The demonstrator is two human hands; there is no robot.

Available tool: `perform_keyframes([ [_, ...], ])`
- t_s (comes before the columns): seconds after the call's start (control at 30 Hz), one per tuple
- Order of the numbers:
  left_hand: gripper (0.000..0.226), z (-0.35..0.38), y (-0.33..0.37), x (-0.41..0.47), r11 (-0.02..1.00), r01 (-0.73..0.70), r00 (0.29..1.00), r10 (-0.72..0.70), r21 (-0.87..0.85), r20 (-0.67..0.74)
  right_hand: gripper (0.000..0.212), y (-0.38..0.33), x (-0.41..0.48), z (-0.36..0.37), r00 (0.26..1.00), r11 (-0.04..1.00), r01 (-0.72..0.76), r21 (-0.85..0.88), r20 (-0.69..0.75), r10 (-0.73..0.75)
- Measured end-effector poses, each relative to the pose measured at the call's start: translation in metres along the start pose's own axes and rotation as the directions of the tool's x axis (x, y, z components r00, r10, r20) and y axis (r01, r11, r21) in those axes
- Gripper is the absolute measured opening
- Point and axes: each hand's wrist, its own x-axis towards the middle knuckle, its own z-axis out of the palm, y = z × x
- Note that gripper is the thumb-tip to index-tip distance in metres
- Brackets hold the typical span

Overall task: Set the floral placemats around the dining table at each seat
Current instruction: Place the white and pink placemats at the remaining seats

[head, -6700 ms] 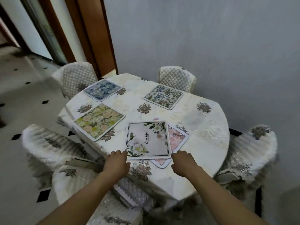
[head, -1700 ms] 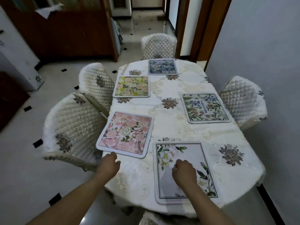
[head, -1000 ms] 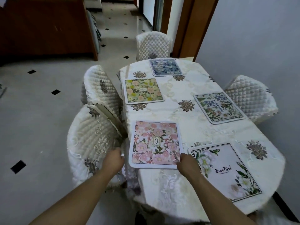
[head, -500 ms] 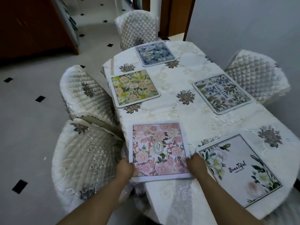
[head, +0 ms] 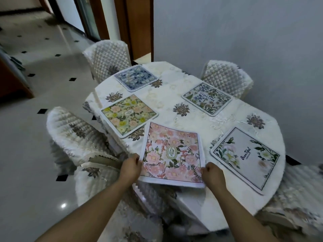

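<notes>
Here the pink placemat (head: 172, 154) is pinched at its two near corners, the left hand (head: 131, 167) closed on one corner and the right hand (head: 212, 175) closed on the other, so that it can be steered as a flat sheet. Its near edge overhangs the edge of the table (head: 201, 123) and looks slightly lifted, while its far part seems to rest on the cloth; whether it touches there cannot be told for sure. A two-corner hold is judged to suit squaring the mat to the chair (head: 75, 137) left of the table, since the mat sits skewed to the table edge. Beyond the pink placemat, toward the far end of the table, a yellow placemat (head: 129, 115) and a blue placemat (head: 136, 77) are laid flat, each before a quilted chair; to the right of the pink placemat a white placemat (head: 244, 159) lies flat, and beyond that a green placemat (head: 207, 98) is set before another chair by the wall. The fingertips under the pink placemat are hidden by it. The seat nearest the camera is blurred and cut off, so its layout cannot be made out.
</notes>
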Motion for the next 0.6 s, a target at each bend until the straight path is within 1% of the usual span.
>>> perform_keyframes([
  [0.07,0.019,-0.017,-0.001,0.009,0.999,-0.053,0.999,0.053,0.003,-0.001,0.031,-0.006,-0.022,0.004,0.999,1.0,-0.007,0.016,-0.037,0.008],
  [0.23,0.016,-0.034,0.005,0.04,0.985,-0.165,0.985,0.162,0.048,0.061,0.034,-0.017,-0.057,0.014,0.99,0.987,-0.088,0.138,-0.102,0.102],
  [0.3,0.015,-0.033,0.013,0.055,0.979,-0.193,0.979,0.188,0.067,0.083,0.032,-0.018,-0.056,0.016,0.984,0.981,-0.103,0.166,-0.126,0.125],
  [0.43,0.012,-0.028,0.028,0.088,0.957,-0.259,0.962,0.245,0.128,0.117,0.029,-0.022,-0.041,0.024,0.976,0.982,-0.116,0.15,-0.168,0.141],
  [0.6,0.023,-0.02,0.028,0.13,0.936,-0.315,0.941,0.286,0.156,0.182,0.028,-0.032,-0.024,0.043,0.955,0.963,-0.199,0.182,-0.186,0.233],
])
